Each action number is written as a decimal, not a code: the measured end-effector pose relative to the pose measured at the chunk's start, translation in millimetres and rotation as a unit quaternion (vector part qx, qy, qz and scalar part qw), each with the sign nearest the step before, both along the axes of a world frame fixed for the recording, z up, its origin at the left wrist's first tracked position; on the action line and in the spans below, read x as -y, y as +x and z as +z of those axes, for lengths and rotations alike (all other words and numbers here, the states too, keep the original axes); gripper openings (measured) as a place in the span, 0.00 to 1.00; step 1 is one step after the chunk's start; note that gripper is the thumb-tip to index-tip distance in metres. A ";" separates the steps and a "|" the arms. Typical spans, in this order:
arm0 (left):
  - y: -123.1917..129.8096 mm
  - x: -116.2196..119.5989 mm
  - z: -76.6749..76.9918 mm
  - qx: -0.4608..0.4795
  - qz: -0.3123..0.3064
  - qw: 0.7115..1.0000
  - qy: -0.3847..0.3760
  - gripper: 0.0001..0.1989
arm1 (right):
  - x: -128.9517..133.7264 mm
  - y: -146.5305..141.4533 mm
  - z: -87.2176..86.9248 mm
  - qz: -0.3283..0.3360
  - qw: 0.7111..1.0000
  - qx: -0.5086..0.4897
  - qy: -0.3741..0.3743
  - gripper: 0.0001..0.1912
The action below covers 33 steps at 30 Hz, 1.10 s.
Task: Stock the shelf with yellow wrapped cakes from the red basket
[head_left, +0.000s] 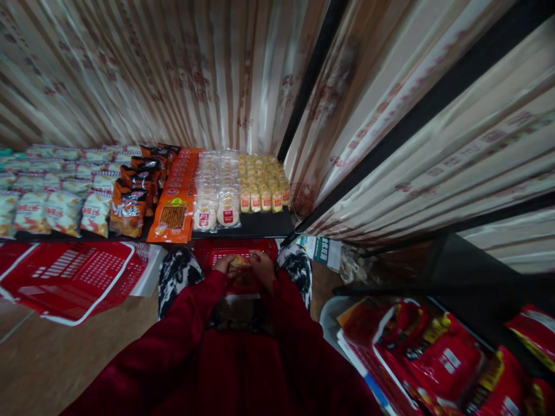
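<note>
My left hand (224,264) and my right hand (262,268) grip a small yellow packaged snack (240,262) between them, fingers closed at its two ends. Both hands are low in front of me, above a red plastic basket (269,247) between my knees. Just beyond, on a black shelf (266,222), stand rows of small yellow packaged snacks (265,196) of similar look. Left of those are clear-wrapped round crackers (217,211), then orange snack bags (176,211).
More snack bags (65,211) fill the shelf's left side. A second red basket (82,277) with white handles lies on the floor at left. Pleated curtains (195,69) and black posts (310,86) rise behind. Red snack bags (446,358) are at lower right.
</note>
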<state>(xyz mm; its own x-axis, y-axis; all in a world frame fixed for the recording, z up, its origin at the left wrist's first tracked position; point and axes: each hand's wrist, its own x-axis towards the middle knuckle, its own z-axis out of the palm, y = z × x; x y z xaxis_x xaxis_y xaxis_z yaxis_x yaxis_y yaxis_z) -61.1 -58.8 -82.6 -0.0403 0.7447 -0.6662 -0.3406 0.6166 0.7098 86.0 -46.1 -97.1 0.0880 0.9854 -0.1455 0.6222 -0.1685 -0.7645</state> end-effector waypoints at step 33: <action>35.9 -47.1 59.6 -0.262 -0.046 0.943 0.198 0.09 | 6.6 1.7 63.2 0.031 0.987 0.060 0.145 0.18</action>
<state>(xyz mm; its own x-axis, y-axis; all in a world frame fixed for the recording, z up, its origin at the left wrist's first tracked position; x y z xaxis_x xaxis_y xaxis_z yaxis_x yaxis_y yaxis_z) -25.2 -11.7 -23.0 -0.2099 0.9473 -0.2422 0.1637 0.2783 0.9465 87.8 -52.8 -33.9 0.0263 0.9881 0.1516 0.7135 0.0877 -0.6951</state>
